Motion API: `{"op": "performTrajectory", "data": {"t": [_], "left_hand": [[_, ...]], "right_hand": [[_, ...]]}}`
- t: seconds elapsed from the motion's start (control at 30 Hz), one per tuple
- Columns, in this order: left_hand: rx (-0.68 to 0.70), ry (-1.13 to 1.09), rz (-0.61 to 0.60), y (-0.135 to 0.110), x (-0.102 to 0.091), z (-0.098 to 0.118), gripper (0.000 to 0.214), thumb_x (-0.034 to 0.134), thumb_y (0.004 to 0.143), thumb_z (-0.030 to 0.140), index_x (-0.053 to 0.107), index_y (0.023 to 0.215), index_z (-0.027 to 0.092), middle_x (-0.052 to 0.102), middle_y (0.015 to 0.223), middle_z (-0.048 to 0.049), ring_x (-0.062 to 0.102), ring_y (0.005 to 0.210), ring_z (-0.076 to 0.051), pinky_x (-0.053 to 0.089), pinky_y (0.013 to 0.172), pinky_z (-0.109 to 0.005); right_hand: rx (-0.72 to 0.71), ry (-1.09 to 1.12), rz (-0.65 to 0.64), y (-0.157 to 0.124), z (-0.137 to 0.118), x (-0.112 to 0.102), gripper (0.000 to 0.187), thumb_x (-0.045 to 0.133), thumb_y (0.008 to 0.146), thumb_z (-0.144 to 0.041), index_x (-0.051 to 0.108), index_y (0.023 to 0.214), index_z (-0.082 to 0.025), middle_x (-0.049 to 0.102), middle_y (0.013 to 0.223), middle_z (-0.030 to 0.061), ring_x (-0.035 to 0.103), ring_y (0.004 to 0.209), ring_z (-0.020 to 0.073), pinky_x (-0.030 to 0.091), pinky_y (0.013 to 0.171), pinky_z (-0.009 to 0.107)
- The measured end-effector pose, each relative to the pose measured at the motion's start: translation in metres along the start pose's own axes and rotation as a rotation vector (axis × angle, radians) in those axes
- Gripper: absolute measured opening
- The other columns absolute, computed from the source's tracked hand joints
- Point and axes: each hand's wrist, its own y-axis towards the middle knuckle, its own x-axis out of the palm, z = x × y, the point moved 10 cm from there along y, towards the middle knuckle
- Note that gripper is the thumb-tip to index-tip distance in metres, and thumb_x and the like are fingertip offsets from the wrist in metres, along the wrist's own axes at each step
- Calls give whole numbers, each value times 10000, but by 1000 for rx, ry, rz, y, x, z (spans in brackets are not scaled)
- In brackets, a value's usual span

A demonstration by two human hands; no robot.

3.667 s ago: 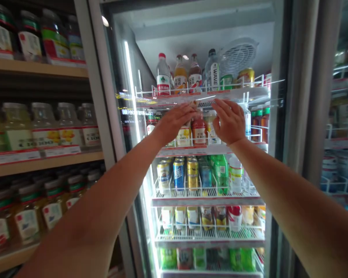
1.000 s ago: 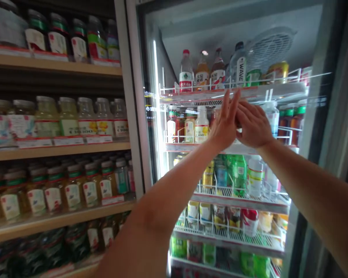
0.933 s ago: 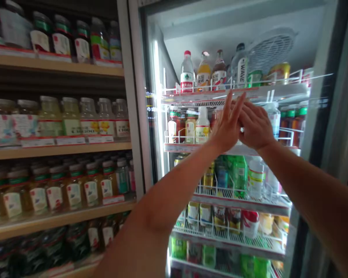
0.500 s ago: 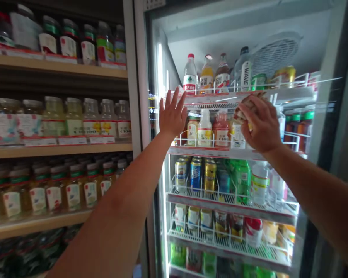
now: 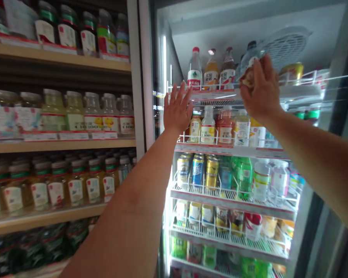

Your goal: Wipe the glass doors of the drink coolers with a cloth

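I face an open drinks fridge with lit wire shelves. My left hand (image 5: 177, 110) is raised with its fingers spread, flat against the front edge of the top shelf (image 5: 217, 95) near its left end. My right hand (image 5: 261, 89) is higher, curled round a small crumpled brownish thing (image 5: 247, 79) that I cannot name, held up in front of the clear WAVE bottle (image 5: 248, 58) on the top shelf. Beside it stand a red-capped water bottle (image 5: 194, 69) and two tea bottles (image 5: 211, 69).
The second fridge shelf (image 5: 229, 150) carries juice bottles, lower shelves hold cans (image 5: 197, 170) and green bottles. A fan grille (image 5: 287, 44) sits at the fridge's top right. Wooden shelves (image 5: 58, 146) full of bottled drinks run along the left. The fridge frame (image 5: 139, 73) stands between them.
My right hand has risen with the crumpled thing from the second shelf's height to the top shelf's bottles. My left hand left the right one and went to the top shelf's left end.
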Motion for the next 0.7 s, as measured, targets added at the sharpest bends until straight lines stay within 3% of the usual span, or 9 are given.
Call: {"op": "performTrajectory", "data": {"t": [0.1, 0.2, 0.23, 0.3, 0.37, 0.43, 0.57, 0.7], "left_hand": [[-11, 16, -27, 0, 2, -1, 514, 344, 1034, 349, 349, 1543, 279, 256, 1635, -21, 88, 1542, -281, -2, 1253, -602], [0, 40, -22, 1, 2, -1, 515, 353, 1038, 358, 337, 1549, 296, 255, 1636, -11, 87, 1543, -271, -5, 1257, -595], [6, 48, -16, 1, 2, -2, 515, 360, 1039, 361, 333, 1550, 309, 256, 1635, -4, 91, 1543, -265, -8, 1258, -594], [14, 67, -9, 1, 3, -3, 512, 364, 1042, 366, 323, 1552, 329, 257, 1635, 3, 98, 1543, -260, -20, 1255, -602], [23, 76, 2, -1, 4, -3, 515, 358, 1048, 374, 302, 1559, 341, 251, 1636, 7, 79, 1546, -250, -39, 1251, -613], [8, 57, 47, -3, 2, -6, 542, 370, 1048, 406, 258, 1575, 346, 213, 1647, 24, 2, 1550, -233, -72, 1252, -607], [-124, -28, 119, -7, 1, -23, 573, 357, 1044, 459, 217, 1587, 338, 103, 1660, 94, -117, 1540, -231, -164, 1240, -584], [-277, 80, -7, -7, 9, -33, 619, 290, 1018, 498, 218, 1586, 262, 45, 1664, 105, -72, 1541, -244, -164, 1233, -577]], "right_hand": [[-135, 1, -117, -15, -32, 15, 675, 459, 990, -393, 331, 1535, -17, 272, 1609, 220, 222, 1516, 345, 217, 1255, 519], [-362, 43, -274, -33, -73, 28, 545, 442, 1003, -352, 395, 1518, -178, 360, 1597, 81, 285, 1500, 281, 232, 1260, 512], [-370, 40, -288, -32, -78, 30, 503, 442, 1004, -327, 426, 1497, -225, 391, 1582, 41, 297, 1495, 277, 215, 1260, 540], [-235, 2, -235, -20, -71, 29, 471, 456, 1002, -302, 459, 1472, -265, 404, 1575, 9, 291, 1494, 300, 184, 1247, 603], [-17, -31, -140, -11, -54, 25, 497, 481, 999, -324, 444, 1488, -243, 359, 1600, 41, 271, 1497, 331, 195, 1233, 618], [92, -40, -86, -13, -48, 25, 561, 484, 1003, -366, 383, 1530, -200, 281, 1632, 83, 238, 1509, 337, 223, 1232, 588], [-87, -5, -129, -38, -77, 32, 573, 386, 1033, -369, 295, 1576, -212, 227, 1651, 68, 172, 1542, 286, 244, 1242, 538], [-185, 16, -194, -54, -87, 30, 571, 353, 1033, -404, 294, 1578, -244, 247, 1646, 54, 198, 1537, 285, 249, 1232, 559]]}}
